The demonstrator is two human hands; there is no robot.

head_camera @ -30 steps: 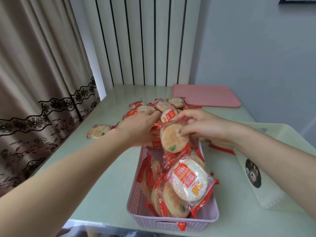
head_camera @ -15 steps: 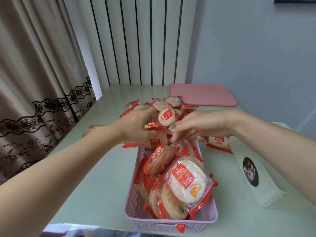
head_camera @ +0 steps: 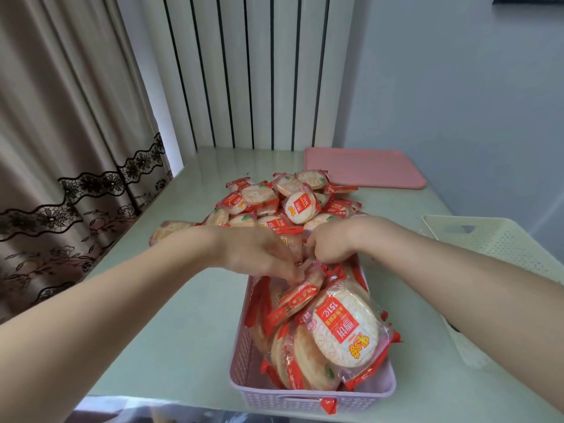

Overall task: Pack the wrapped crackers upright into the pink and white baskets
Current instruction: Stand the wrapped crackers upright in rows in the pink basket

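Crackers (head_camera: 346, 331) in slippery film are light and brittle; grip by the edges, not the faces. Both hands meet at frame centre over the pink basket (head_camera: 311, 401): left hand (head_camera: 259, 254) and right hand (head_camera: 331, 242) curl on a packet. One white basket (head_camera: 488, 239) at right; loose pile (head_camera: 283, 203) beyond count.

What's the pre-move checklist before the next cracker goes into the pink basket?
1. Far end of pink basket free for another pack: cannot tell, hands cover it.
2. Packs in basket upright: not ok, the front pack leans.
3. Left hand grip: cannot tell, fingers blurred.
4. Right hand grip: cannot tell.
5. Loose pile within reach: ok.
6. White basket available: ok.
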